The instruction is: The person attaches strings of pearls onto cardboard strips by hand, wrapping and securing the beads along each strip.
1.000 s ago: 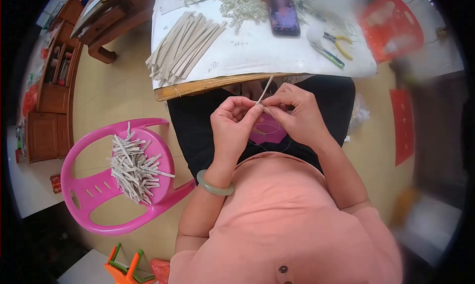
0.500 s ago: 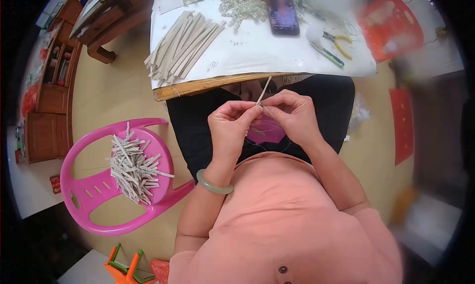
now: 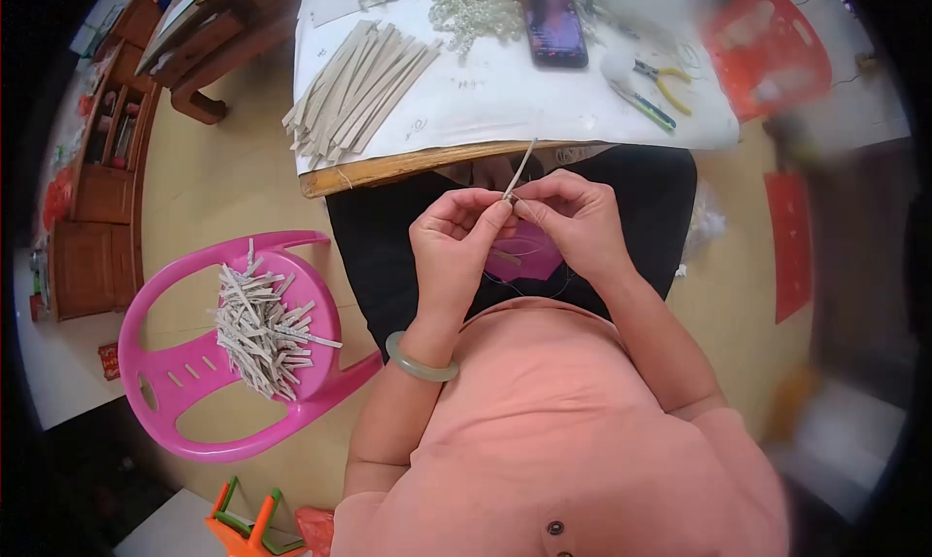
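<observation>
Well, over at the far left of the frame a wooden cabinet [image 3: 91, 196] is standing against the side, and in front of it, left of centre, a pink chair [image 3: 160, 358] is holding a loose heap of short strips [image 3: 260, 329] on its seat. Moving right, a white-covered bench [image 3: 476, 115] is filling the upper middle, with a fan of long strips [image 3: 359, 96] lying at its left end. Below its edge a pale green bangle [image 3: 421, 360] is circling the left wrist, and the left hand [image 3: 449, 236] is keeping its fingers closed, thumb and index pinching the lower end of one thin strip [image 3: 522, 167]. That strip is leaning up and right, just above the frame's centre, its top reaching the bench edge in view. A phone [image 3: 555, 23] is lying at the top of the bench. The right hand [image 3: 587, 227] is bringing thumb and fingertips together right beside the strip's lower end; whether they are gripping it I can't tell. Farther right, a green-handled tool [image 3: 657, 118] and yellow-handled pliers [image 3: 659, 74] are lying near each other, and a red chair [image 3: 777, 47] is standing at upper right.
</observation>
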Action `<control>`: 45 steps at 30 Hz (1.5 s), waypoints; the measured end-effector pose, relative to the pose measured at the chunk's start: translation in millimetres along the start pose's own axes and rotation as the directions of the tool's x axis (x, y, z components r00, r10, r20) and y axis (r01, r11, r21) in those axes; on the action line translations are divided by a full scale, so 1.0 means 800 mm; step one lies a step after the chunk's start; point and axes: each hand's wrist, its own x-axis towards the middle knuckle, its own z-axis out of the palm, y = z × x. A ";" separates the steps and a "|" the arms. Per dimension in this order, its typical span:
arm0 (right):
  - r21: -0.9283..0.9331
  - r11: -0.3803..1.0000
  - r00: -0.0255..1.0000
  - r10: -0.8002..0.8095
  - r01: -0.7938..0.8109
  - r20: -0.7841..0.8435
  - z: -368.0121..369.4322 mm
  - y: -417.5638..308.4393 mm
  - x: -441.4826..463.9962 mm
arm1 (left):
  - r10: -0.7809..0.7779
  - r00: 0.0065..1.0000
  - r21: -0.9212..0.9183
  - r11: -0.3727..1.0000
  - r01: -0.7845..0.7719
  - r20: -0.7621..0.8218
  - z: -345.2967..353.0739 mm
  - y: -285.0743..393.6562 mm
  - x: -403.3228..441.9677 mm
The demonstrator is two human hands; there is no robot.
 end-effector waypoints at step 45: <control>-0.202 0.966 0.971 0.192 -0.161 0.142 -0.012 0.019 0.142 | 0.678 0.551 0.752 -0.003 -0.659 0.486 -0.004 -0.023 0.109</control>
